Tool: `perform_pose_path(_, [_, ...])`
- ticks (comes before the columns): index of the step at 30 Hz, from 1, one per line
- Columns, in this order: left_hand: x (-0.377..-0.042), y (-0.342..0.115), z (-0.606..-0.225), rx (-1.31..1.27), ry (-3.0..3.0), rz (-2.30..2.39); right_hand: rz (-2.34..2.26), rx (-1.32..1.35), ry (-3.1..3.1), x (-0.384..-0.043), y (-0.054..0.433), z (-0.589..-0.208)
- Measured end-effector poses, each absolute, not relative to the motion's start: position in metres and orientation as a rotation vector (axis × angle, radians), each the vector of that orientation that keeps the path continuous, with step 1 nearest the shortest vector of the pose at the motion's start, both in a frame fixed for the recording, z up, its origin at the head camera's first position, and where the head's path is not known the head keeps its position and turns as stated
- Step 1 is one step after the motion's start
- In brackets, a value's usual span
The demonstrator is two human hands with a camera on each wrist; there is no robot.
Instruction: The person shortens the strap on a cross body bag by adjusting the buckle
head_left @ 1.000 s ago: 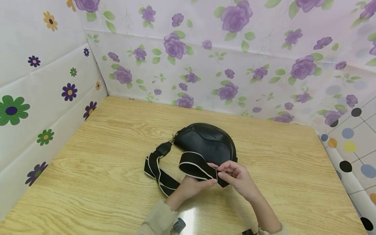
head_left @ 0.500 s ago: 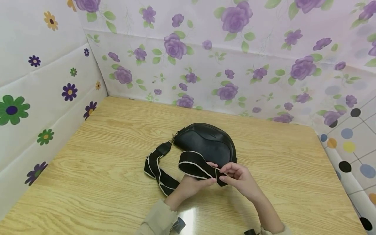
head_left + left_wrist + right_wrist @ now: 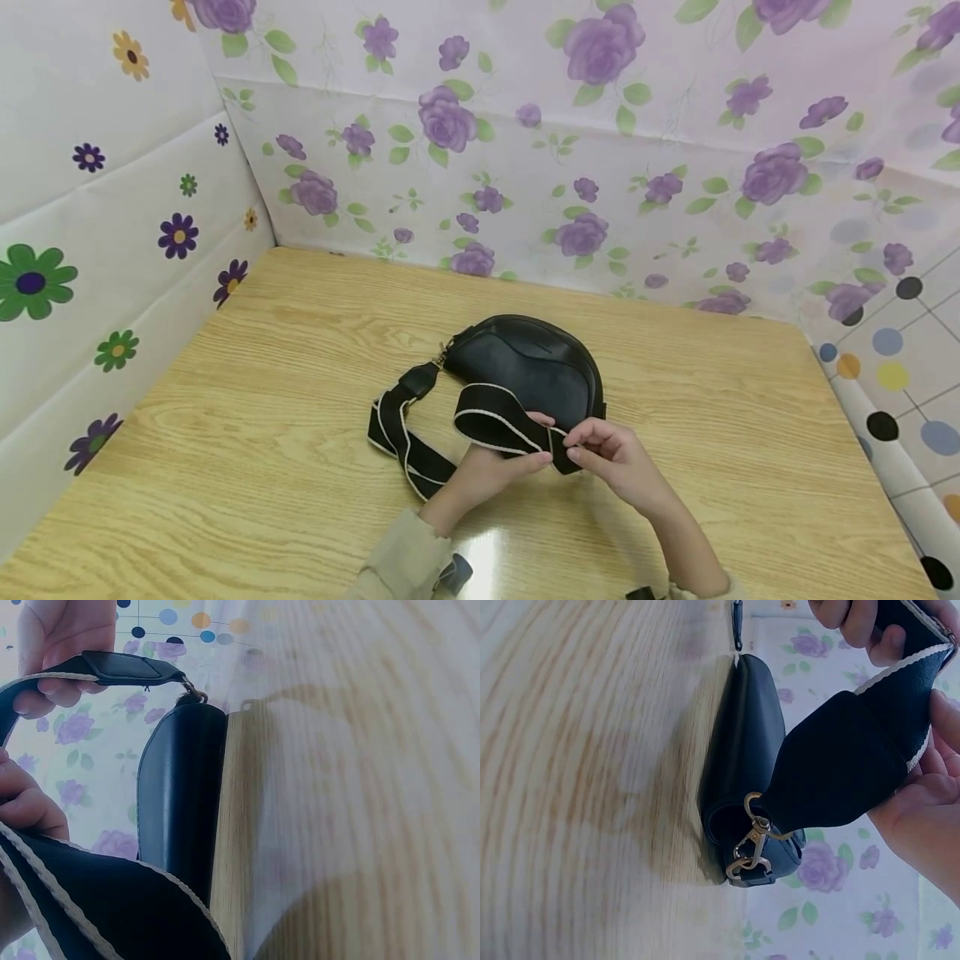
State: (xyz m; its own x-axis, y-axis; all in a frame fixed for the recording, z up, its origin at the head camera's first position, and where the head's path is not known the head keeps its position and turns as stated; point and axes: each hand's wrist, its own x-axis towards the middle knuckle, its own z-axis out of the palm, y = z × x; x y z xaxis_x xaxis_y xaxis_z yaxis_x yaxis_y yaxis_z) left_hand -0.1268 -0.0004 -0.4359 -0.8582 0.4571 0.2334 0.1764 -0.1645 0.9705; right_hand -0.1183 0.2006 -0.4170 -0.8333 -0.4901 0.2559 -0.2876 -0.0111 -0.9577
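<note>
A black half-moon shoulder bag (image 3: 525, 367) lies on the table, with a black webbing strap (image 3: 491, 408) edged in white. My left hand (image 3: 491, 475) grips a folded loop of the strap, its thumb by the thin metal slider (image 3: 550, 438). Just right of the slider, my right hand (image 3: 618, 462) pinches the strap between thumb and fingers. In the right wrist view, a gold-coloured swivel clasp (image 3: 757, 832) joins the strap's leather end (image 3: 836, 769) to the bag. From the left wrist, the bag (image 3: 184, 795) shows end-on behind the strap.
The wood-grain table (image 3: 262, 400) extends around the bag. Flower-printed sheeting (image 3: 525, 167) stands behind it and along the left side; a dotted, tile-patterned sheet (image 3: 900, 375) borders the right. More strap (image 3: 397, 425) lies bunched left of the bag.
My right hand has shifted slightly right and down, so its fingertips are farther from the slider. The slider and loop have moved slightly left; the bag has stayed put.
</note>
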Motion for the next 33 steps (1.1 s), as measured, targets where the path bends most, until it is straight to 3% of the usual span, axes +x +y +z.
perform_pose_path(17, [-0.128, 0.001, -0.437, 0.816, 1.936, 2.072, -2.027, -0.808, 2.114, -0.118, 0.196, -0.42])
perform_pose_path(33, [-0.118, 0.001, -0.409, 0.796, 2.046, 1.93, -2.042, -0.833, 2.089, -0.118, 0.195, -0.42])
